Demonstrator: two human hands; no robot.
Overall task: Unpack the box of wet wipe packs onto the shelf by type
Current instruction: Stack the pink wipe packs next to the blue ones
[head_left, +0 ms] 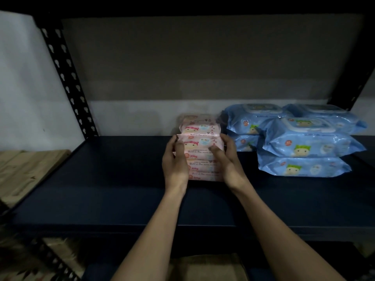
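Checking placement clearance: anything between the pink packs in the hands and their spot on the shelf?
Nothing visible. Left hand and right hand grip the front pink packs, already resting on the shelf against the pink packs behind. The blue packs stand clear to the right.

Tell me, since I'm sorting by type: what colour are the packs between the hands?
Pink packs, with a cartoon face print, seen in the head view; the neighbouring stacks are blue.

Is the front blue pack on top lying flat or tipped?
Flat: the front top blue pack lies lid-up, squarely on the blue pack beneath.
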